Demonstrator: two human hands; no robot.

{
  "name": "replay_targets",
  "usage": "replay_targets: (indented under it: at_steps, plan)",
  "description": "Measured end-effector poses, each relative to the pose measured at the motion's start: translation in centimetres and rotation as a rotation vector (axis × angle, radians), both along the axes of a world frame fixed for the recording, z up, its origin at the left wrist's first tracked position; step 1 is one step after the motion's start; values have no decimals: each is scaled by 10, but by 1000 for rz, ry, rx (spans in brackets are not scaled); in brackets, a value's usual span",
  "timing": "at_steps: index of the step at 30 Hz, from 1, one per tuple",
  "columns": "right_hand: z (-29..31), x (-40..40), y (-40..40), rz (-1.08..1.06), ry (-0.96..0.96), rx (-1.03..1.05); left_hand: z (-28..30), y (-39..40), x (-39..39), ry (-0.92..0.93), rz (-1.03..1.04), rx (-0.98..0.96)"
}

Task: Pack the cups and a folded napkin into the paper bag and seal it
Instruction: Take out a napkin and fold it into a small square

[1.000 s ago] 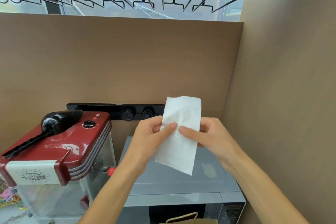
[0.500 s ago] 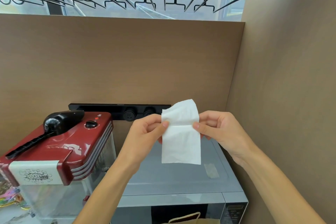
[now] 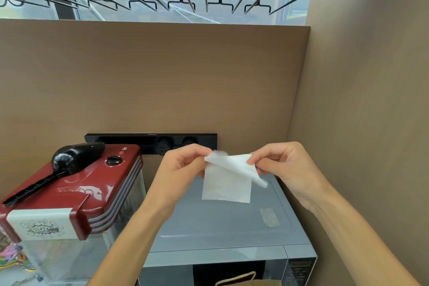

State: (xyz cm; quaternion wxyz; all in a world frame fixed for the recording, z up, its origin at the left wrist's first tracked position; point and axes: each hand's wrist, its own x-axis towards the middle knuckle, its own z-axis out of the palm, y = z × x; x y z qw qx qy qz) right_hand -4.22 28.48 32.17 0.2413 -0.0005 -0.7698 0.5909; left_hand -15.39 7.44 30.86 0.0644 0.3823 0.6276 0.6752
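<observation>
Left hand (image 3: 183, 167) and right hand (image 3: 282, 165) pinched napkin (image 3: 226, 183) top corners, mid-fold. I judged: match edges, crease flat, then into bag (image 3: 246, 282).

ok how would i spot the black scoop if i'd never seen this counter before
Start at the grey microwave in the corner and look to its left, where a glossy red popcorn machine stands. The black plastic scoop lies slanted across its lid, bowl towards the wall. It is the only loose black thing there; the black knob beside it is fixed.
</observation>
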Motion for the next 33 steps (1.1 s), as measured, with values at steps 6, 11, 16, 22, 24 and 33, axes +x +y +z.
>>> replay_targets:
  at_steps: [6,11,16,22,24,33]
  plan:
    - [1,0,0,11,17,-29,3,0,2,5,22,25]
    - [0,-2,-5,39,-50,-254,3,2,2,4,14,68]
    - [0,-6,-15,74,-138,-58,1,6,4,47,20,57]
    - [-3,-8,-17,29,-55,-45,-4,2,0,86,31,42]
    - [-4,-8,-16,23,-52,-25,-5,3,-2,-63,-8,134]
    - [-4,-11,-25,22,19,2,-10,16,8,-61,75,38]
